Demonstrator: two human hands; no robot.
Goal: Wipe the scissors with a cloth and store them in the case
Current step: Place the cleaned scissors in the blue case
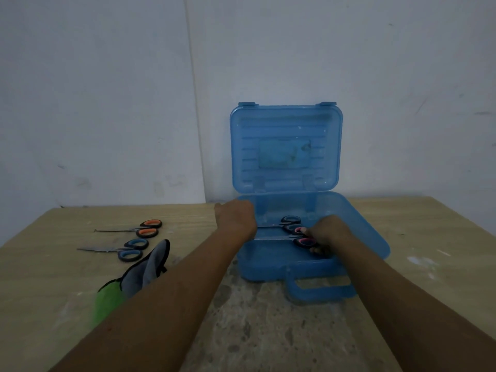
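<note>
Single head-worn wide-angle view, facing forward and down over the table (48,264).

I watch from above the table's near side, aimed at the wall (94,89) that fills the upper half of the frame. The arms run up from the bottom corners, and the left hand (236,217) and right hand (326,232) meet at the open case (285,146) just right of centre, so the camera sits close. The lens bends the wall seam (194,103), which leans at upper left.
</note>
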